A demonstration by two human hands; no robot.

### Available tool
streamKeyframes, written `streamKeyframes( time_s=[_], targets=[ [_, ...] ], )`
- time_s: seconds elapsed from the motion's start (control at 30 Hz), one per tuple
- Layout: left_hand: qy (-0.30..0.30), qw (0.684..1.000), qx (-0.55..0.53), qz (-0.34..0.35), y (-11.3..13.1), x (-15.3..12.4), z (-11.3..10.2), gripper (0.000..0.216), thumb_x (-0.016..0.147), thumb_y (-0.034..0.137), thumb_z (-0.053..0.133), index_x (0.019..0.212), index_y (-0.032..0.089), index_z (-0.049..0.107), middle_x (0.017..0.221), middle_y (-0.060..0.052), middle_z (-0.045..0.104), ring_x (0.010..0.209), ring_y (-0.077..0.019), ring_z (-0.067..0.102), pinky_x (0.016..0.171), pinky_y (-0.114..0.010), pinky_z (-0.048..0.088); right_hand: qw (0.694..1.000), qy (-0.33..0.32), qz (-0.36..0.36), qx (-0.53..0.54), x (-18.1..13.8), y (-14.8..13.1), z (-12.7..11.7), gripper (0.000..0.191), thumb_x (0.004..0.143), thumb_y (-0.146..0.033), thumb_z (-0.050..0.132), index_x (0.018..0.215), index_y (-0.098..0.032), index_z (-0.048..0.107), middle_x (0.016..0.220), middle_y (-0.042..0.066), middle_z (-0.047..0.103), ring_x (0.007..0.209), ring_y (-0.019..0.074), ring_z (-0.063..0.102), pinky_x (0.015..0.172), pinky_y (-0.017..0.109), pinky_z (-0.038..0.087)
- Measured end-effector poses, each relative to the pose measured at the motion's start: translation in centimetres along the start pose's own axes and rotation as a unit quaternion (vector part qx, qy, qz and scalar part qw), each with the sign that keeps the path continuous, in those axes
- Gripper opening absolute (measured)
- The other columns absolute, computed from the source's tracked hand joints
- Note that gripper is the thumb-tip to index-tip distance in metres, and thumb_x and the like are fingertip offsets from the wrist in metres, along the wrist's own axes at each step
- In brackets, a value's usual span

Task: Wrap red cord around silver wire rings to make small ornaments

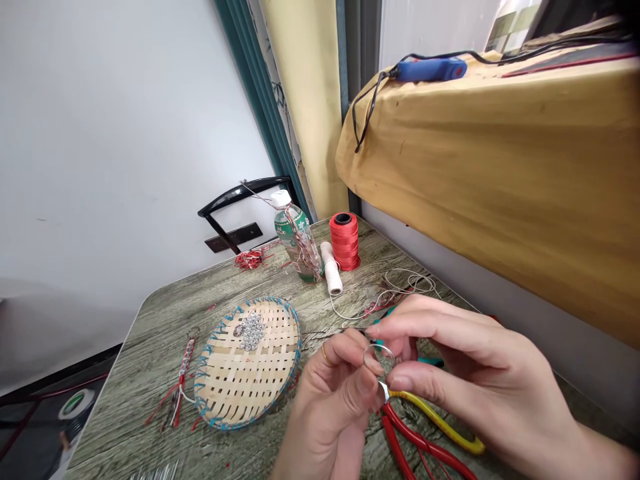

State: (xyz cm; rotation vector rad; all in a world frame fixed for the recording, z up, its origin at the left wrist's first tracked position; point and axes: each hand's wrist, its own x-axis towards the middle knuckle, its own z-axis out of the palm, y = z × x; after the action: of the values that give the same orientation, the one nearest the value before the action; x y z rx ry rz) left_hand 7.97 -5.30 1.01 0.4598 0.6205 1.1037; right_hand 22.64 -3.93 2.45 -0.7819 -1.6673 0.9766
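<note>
Our left hand [333, 407] pinches the thin ring [384, 347] above the tabletop [195, 293]; our right hand [470, 373] curves around it, grip unclear. It seems light, springy, slippery, best held by opposite edges.

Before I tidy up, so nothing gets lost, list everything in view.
table: 1, grey-green, foreground
bottle: 1, clear and green, far side
spools: 2, white and red, right of bottle
tangle: 1, red-white, left of bottle
cord: some, pale, right of spools
woven tray: 1, tan and blue, centre
metal pieces: many, silver, on tray
braid: 1, red-white, left of tray
rods: several, silver, bottom left
ring: 1, silver, lower centre
handles: 3, red and yellow, lower right
cloth: 1, yellow, upper right
device: 1, blue, on cloth
chair: 1, black, behind table
tape: 1, white, lower left
left hand: 1, pinching ring
right hand: 1, at ring
</note>
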Motion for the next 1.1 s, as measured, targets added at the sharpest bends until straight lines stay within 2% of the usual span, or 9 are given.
streamKeyframes(
  time_s=[0.17,0.33,0.5,0.57,0.67,0.73,0.83,0.97,1.1],
  targets=[
    [-0.001,0.999,-0.028,-0.03,0.1,0.0,0.2,0.01,0.066,0.019,0.077,0.062,0.016,0.068,0.07,0.001,0.057,0.066,-0.0088,0.051,0.061,-0.019,0.042,0.999,-0.011,0.032,0.017,0.5,-0.2,-0.3,0.018,0.077,-0.013,0.068,0.09,-0.025,0.07,0.077,-0.002,0.065,0.07,0.01,0.06,0.063,0.02,0.048],
    [-0.011,1.0,0.016,-0.024,0.6,0.0,0.2,0.008,0.066,0.02,0.075,0.067,0.014,0.07,0.07,-0.001,0.061,0.059,-0.0086,0.052,0.051,-0.018,0.043,0.998,-0.028,0.059,0.019,0.6,-0.2,-0.2,0.011,0.078,-0.016,0.068,0.086,-0.023,0.07,0.075,-0.002,0.065,0.069,0.0103,0.061,0.063,0.02,0.048],
    [0.018,0.999,0.048,-0.012,1.3,0.2,-0.1,0.007,0.067,0.019,0.077,0.066,0.016,0.071,0.062,0.001,0.063,0.054,-0.0062,0.053,0.051,-0.015,0.046,0.993,-0.037,0.061,-0.095,1.2,0.3,-1.4,0.01,0.083,-0.028,0.062,0.089,-0.02,0.065,0.08,0.0,0.066,0.072,0.0128,0.062,0.064,0.022,0.05],
    [0.021,0.999,0.044,-0.013,1.7,0.2,-0.1,0.007,0.067,0.019,0.077,0.066,0.016,0.07,0.061,0.0,0.065,0.054,-0.0063,0.054,0.051,-0.014,0.046,0.955,-0.101,0.076,-0.27,1.5,1.1,-2.0,0.013,0.087,-0.03,0.055,0.086,-0.019,0.063,0.081,0.002,0.066,0.072,0.0157,0.063,0.062,0.026,0.049],
    [0.022,0.999,0.033,-0.011,2.2,0.2,0.1,0.007,0.067,0.016,0.077,0.067,0.016,0.07,0.06,0.0,0.066,0.054,-0.0063,0.057,0.051,-0.013,0.047,0.794,-0.223,0.112,-0.554,1.7,2.9,-2.1,0.014,0.086,-0.029,0.054,0.084,-0.018,0.062,0.084,0.007,0.066,0.075,0.024,0.065,0.058,0.034,0.05],
    [0.02,0.999,0.031,-0.005,2.5,0.1,0.1,0.007,0.066,0.012,0.076,0.066,0.015,0.071,0.061,-0.001,0.067,0.057,-0.0065,0.059,0.052,-0.012,0.047,0.748,-0.259,0.124,-0.598,1.4,4.3,-1.6,0.013,0.078,-0.026,0.064,0.083,-0.014,0.064,0.087,0.012,0.068,0.079,0.0295,0.067,0.056,0.036,0.05],
    [0.018,0.999,0.03,0.013,2.7,0.1,0.1,0.006,0.066,0.011,0.075,0.069,0.014,0.072,0.066,-0.002,0.068,0.062,-0.0075,0.061,0.057,-0.012,0.049,0.727,-0.286,0.126,-0.611,0.8,6.1,-0.8,0.02,0.068,-0.02,0.073,0.084,-0.012,0.066,0.083,0.013,0.069,0.075,0.0303,0.068,0.055,0.035,0.051],
    [0.019,0.998,0.027,0.046,2.8,0.3,0.0,0.013,0.076,0.023,0.068,0.071,0.012,0.073,0.069,-0.005,0.069,0.064,-0.0093,0.061,0.059,-0.015,0.051,0.71,-0.297,0.121,-0.627,0.5,7.2,-0.4,0.025,0.064,-0.014,0.074,0.088,-0.011,0.066,0.084,0.013,0.069,0.075,0.028,0.068,0.058,0.033,0.053],
    [0.035,0.996,0.055,0.06,3.0,0.2,0.0,0.008,0.076,0.012,0.066,0.071,0.012,0.072,0.068,-0.004,0.069,0.065,-0.0089,0.062,0.059,-0.014,0.052,0.709,-0.289,0.111,-0.634,0.6,7.1,-0.9,0.034,0.06,-0.023,0.079,0.088,-0.01,0.068,0.094,0.017,0.067,0.091,0.033,0.063,0.069,0.041,0.054]
  ],
)
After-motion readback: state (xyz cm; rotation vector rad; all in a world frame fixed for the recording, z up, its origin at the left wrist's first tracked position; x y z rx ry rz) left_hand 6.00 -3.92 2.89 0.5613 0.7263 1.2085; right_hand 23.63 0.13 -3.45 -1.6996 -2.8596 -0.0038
